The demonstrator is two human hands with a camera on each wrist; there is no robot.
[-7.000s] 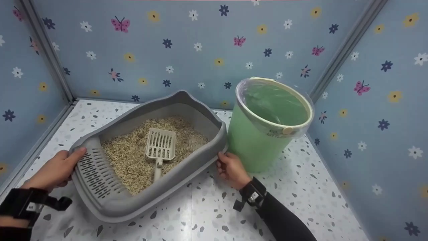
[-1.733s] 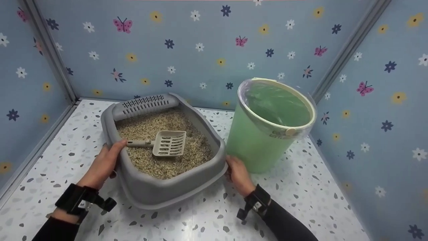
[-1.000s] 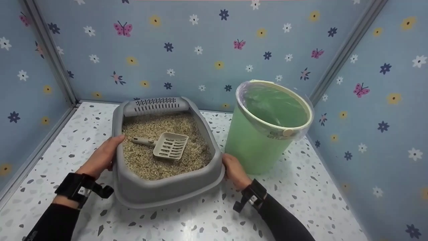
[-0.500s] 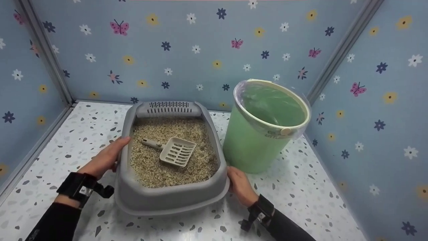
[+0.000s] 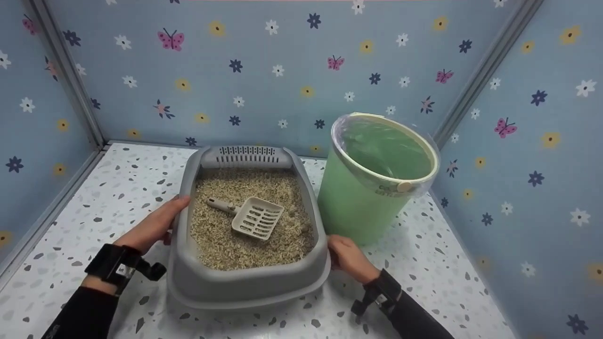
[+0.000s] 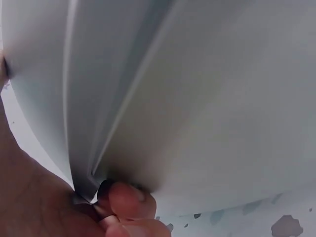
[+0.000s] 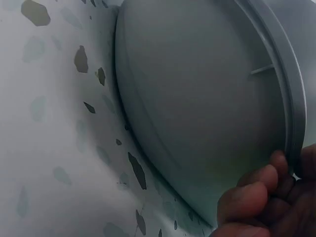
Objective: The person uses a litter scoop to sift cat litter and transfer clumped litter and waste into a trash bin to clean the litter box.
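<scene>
A grey litter box (image 5: 249, 287) stands on the floor in the head view, its perforated step facing the back wall. Pale cat litter (image 5: 216, 252) fills its bottom. On the litter lies a beige slotted scoop (image 5: 258, 218), handle pointing left and slightly back. My left hand (image 5: 158, 221) grips the box's left side, thumb on the rim; the left wrist view shows fingertips (image 6: 129, 198) curled under the outer lip. At the right front corner, my right hand (image 5: 351, 256) holds the box; in the right wrist view its fingers (image 7: 244, 200) curl beneath the lip.
Close by the box's right side stands a green bin (image 5: 353, 207) with a clear plastic liner over its cream rim (image 5: 405, 185). Flower-patterned panels (image 5: 264, 94) enclose the back and both sides. The floor (image 5: 113, 188) is white with grey specks.
The box has turned clockwise, its perforated step going from the left to the back, and has lately shifted slightly right and nearer. The scoop turned with it. Both hands moved along with the box.
</scene>
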